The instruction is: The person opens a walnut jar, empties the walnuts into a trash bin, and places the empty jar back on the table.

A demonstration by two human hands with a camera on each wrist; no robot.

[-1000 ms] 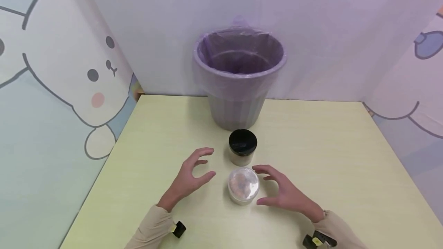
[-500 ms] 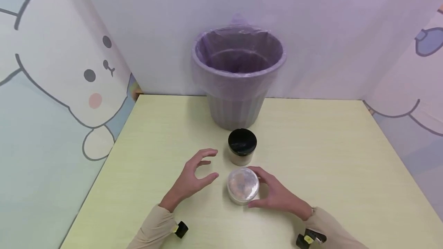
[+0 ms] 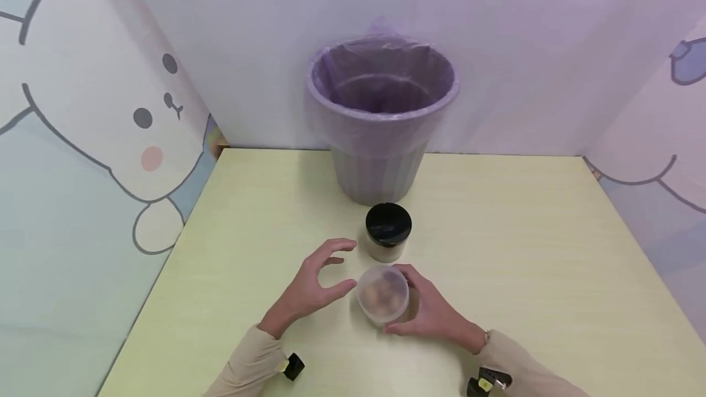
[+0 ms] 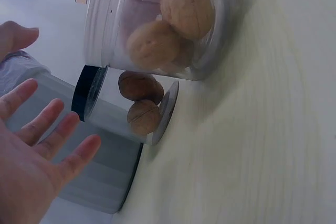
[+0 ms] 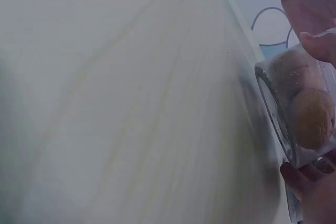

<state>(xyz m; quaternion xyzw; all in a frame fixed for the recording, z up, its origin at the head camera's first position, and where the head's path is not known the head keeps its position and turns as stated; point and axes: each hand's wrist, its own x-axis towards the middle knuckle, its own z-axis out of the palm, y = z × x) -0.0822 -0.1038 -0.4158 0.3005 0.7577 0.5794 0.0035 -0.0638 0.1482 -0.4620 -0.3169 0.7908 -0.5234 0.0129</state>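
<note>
My right hand (image 3: 432,314) grips a clear plastic jar (image 3: 383,296) with several walnuts inside, thumb on the near side and fingers on the far side. The jar leans slightly, and its base looks just off the table in the right wrist view. Left of it, my left hand (image 3: 309,287) is held with fingers spread and thumb apart, holding nothing; its thumb tip comes close to the jar's side. Behind stands a second clear jar (image 4: 142,103) with a black lid (image 3: 388,224), also containing walnuts.
A grey bin (image 3: 377,170) lined with a purple bag stands behind the black-lidded jar, near the back wall. The pale wooden table (image 3: 513,231) extends to both sides. Cartoon-printed walls (image 3: 154,103) rise at left and right.
My right hand has moved left onto the clear jar and grips it; the jar has shifted slightly left and tilted. My left hand has drifted right, closer to it. The black-lidded jar stays put.
</note>
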